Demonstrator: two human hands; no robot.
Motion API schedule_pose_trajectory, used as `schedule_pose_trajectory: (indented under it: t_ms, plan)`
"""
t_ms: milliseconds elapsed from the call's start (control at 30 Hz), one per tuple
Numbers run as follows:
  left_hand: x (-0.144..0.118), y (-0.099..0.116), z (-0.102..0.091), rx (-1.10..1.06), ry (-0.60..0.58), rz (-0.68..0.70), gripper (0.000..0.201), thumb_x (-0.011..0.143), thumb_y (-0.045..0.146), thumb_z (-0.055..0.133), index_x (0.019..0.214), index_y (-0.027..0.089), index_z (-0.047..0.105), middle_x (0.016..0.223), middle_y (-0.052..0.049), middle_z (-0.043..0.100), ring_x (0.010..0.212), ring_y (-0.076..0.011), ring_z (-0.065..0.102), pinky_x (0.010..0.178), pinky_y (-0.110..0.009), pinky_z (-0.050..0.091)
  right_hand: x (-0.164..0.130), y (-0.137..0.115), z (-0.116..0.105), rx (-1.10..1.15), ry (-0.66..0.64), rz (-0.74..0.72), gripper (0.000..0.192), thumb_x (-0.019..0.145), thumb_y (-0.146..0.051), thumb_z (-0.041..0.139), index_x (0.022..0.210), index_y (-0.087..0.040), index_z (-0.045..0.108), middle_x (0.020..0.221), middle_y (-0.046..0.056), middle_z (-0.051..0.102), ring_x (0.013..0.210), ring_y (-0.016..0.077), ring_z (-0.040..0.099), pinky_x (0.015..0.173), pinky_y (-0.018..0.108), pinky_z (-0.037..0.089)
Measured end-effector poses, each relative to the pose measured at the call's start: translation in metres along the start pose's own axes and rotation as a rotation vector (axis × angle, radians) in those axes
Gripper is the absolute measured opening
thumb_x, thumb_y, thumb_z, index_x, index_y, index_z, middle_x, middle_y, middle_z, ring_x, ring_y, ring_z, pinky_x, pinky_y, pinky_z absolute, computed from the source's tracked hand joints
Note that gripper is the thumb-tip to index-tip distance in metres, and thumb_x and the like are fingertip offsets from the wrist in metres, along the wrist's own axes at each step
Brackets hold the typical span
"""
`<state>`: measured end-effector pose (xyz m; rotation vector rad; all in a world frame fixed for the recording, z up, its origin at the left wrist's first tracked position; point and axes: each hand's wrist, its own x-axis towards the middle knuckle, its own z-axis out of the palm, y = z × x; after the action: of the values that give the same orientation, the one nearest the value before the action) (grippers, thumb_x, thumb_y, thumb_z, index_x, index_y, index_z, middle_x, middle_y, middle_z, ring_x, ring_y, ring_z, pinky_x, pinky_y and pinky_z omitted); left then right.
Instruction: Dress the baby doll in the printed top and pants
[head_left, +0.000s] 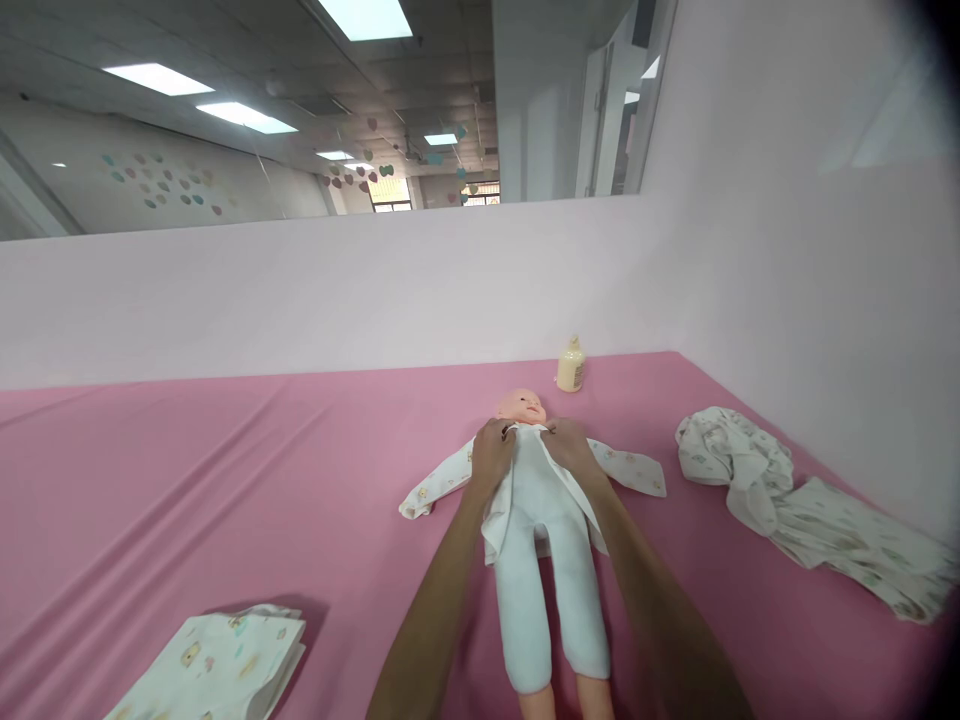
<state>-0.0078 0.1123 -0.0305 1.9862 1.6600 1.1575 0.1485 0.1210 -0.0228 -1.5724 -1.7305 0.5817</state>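
A pink surface fills the view. At its centre a baby doll lies on its back, long axis running from head at twelve o'clock to feet at six. A printed jacket is already on both arms but looks unfastened below the chest. The left hand and right hand each pinch a front edge at the collar, closed on cloth. Crumpled cloth lies at three o'clock, folded garment at seven, lotion bottle at twelve.
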Motion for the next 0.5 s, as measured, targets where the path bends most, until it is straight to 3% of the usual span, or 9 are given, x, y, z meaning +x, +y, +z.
schedule_pose_trajectory:
  t_ms: [233, 367, 500]
  plan:
    - [0.0015, -0.0022, -0.0089, 0.003, -0.100, 0.104, 0.027, 0.090, 0.026, 0.048, 0.069, 0.019, 0.064, 0.072, -0.002, 0.061, 0.072, -0.0161, 0.051, 0.068, -0.026, 0.034, -0.0052, -0.0027, -0.0097, 0.322, -0.084, 0.097, 0.036, 0.080, -0.026, 0.052, 0.059, -0.025, 0.023, 0.059, -0.005, 0.018, 0.057, 0.0114, 0.018, 0.051, 0.027, 0.016]
    - [0.0013, -0.0033, -0.0056, 0.004, -0.078, 0.102, 0.037, 0.091, 0.035, 0.051, 0.059, 0.018, 0.055, 0.059, 0.001, 0.049, 0.062, -0.0134, 0.039, 0.061, -0.025, 0.026, -0.0075, -0.0071, -0.0100, 0.384, -0.080, 0.118, 0.039, 0.079, -0.026, 0.055, 0.060, -0.024, 0.020, 0.060, -0.005, 0.016, 0.057, 0.0108, 0.017, 0.051, 0.027, 0.014]
    - [-0.0001, -0.0024, -0.0016, -0.008, -0.043, 0.083, 0.037, 0.092, 0.032, 0.047, 0.059, 0.018, 0.055, 0.062, 0.000, 0.051, 0.063, -0.0131, 0.040, 0.062, -0.025, 0.026, -0.0069, -0.0093, -0.0078, 0.430, -0.081, 0.115, 0.039, 0.077, -0.025, 0.054, 0.060, -0.024, 0.020, 0.060, -0.006, 0.015, 0.056, 0.0102, 0.015, 0.050, 0.027, 0.013]
